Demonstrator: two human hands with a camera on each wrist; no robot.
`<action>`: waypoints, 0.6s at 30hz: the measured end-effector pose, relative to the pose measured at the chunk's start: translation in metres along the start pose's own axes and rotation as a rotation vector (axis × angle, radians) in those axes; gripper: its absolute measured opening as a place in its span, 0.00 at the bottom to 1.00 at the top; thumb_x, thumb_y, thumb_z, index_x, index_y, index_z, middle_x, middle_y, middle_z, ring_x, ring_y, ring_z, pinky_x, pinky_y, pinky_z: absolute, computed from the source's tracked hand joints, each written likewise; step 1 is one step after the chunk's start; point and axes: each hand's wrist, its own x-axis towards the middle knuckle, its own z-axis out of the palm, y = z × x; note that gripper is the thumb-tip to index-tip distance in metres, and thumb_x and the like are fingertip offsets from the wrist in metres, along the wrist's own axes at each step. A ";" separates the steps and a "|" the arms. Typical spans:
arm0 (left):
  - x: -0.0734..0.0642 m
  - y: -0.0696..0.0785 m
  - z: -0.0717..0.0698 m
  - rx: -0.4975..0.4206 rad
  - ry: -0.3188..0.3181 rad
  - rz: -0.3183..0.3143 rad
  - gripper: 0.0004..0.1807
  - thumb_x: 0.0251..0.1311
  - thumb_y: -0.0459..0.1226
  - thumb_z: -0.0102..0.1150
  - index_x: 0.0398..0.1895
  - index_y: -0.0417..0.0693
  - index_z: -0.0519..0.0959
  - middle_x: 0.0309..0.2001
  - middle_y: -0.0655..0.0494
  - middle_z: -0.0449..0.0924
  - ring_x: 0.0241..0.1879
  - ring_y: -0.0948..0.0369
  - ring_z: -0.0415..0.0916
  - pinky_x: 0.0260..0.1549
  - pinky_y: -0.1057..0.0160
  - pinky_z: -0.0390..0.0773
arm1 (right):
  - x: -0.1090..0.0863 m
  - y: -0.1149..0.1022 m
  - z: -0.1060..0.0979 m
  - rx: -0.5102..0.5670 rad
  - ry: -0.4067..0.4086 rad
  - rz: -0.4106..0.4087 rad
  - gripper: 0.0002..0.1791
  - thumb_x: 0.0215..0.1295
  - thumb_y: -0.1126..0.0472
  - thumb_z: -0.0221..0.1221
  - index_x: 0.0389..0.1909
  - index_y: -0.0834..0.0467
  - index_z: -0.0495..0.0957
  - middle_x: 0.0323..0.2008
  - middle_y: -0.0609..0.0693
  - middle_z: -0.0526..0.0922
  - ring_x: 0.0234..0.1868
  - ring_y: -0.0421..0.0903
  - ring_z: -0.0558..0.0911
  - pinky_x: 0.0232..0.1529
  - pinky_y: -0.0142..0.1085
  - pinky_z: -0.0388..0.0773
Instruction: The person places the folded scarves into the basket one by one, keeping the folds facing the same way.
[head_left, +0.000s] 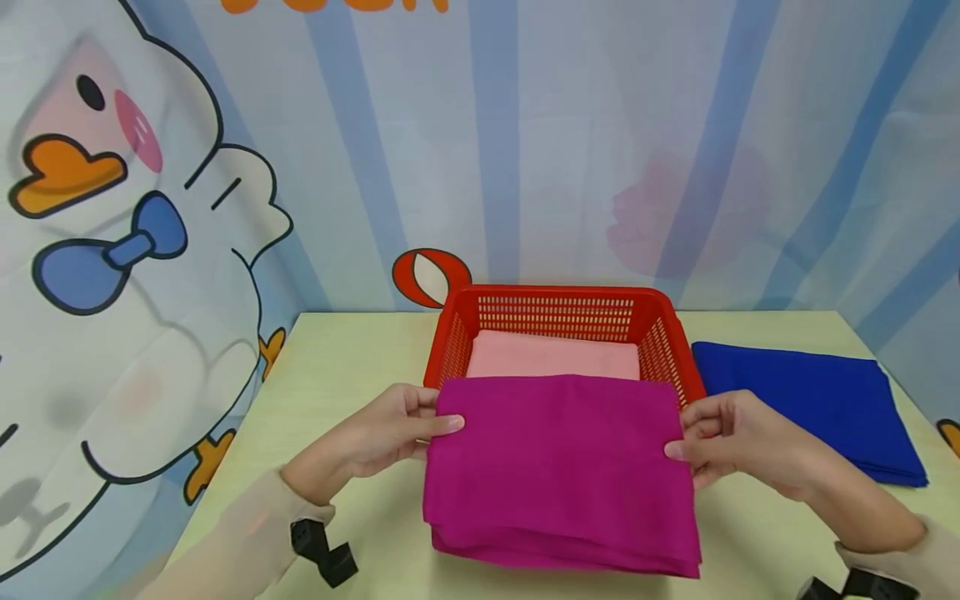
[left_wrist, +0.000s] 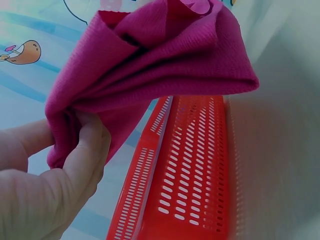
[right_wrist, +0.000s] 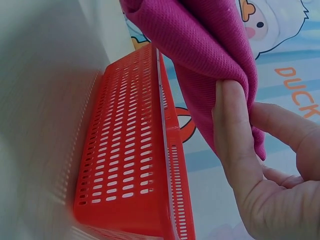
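Both hands hold a folded magenta cloth (head_left: 562, 467) up by its opposite side edges, in front of and partly over a red basket (head_left: 570, 292). My left hand (head_left: 393, 425) pinches the left edge, thumb on the near face and fingers behind. On the right edge, my right hand (head_left: 723, 437) pinches it the same way. In the left wrist view the folded layers of the cloth (left_wrist: 160, 65) hang above the basket's side. A folded pink cloth (head_left: 555, 354) lies inside the basket; its near part is hidden behind the magenta cloth.
To the right of the basket a folded blue cloth (head_left: 810, 408) lies on the pale yellow table (head_left: 352, 358). A curtain (head_left: 555, 167) with blue stripes and cartoon ducks hangs right behind the table's far edge.
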 end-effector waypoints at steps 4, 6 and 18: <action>0.005 0.004 -0.002 -0.003 0.009 0.004 0.23 0.69 0.32 0.58 0.63 0.27 0.71 0.45 0.46 0.85 0.41 0.55 0.85 0.46 0.55 0.82 | 0.004 -0.002 -0.004 0.004 0.015 -0.004 0.04 0.69 0.68 0.60 0.35 0.64 0.74 0.24 0.48 0.77 0.33 0.48 0.86 0.38 0.47 0.85; 0.007 0.007 -0.003 0.000 0.019 0.005 0.23 0.70 0.32 0.58 0.63 0.27 0.70 0.45 0.46 0.85 0.41 0.55 0.85 0.46 0.54 0.82 | 0.005 -0.002 -0.005 0.009 0.016 -0.009 0.03 0.70 0.69 0.59 0.38 0.66 0.76 0.26 0.50 0.79 0.33 0.48 0.86 0.38 0.47 0.85; 0.017 0.020 -0.006 0.000 0.032 0.025 0.23 0.71 0.32 0.55 0.65 0.28 0.69 0.45 0.46 0.85 0.40 0.54 0.85 0.44 0.54 0.83 | 0.015 -0.012 -0.014 -0.007 0.060 0.004 0.10 0.70 0.67 0.60 0.47 0.69 0.78 0.36 0.58 0.87 0.34 0.51 0.87 0.39 0.46 0.84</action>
